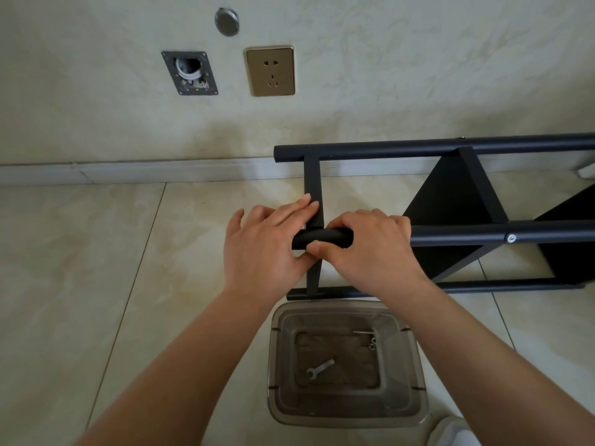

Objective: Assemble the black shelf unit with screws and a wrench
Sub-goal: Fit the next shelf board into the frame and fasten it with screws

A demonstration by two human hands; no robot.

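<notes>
The black shelf unit (pixel 450 146) lies on its side on the tiled floor, its round posts running left to right. My right hand (pixel 373 249) grips the near upper post close to its left end. My left hand (pixel 267 239) rests on that end, fingers stretched over the flat black crossbar (pixel 314 185) and thumb under the post. A silver screw head (pixel 511 238) shows in the same post further right. A small silver wrench (pixel 319 369) lies in the clear plastic bin (pixel 277 365) below my hands, with a long screw and washers (pixel 372 341) at its far right corner.
The wall with a gold socket (pixel 270 70) and an open junction box (pixel 190 73) stands just behind the unit, with a baseboard (pixel 128 172) along the floor. Bare tiles spread to the left. Black shelf panels (pixel 450 201) fill the frame at right.
</notes>
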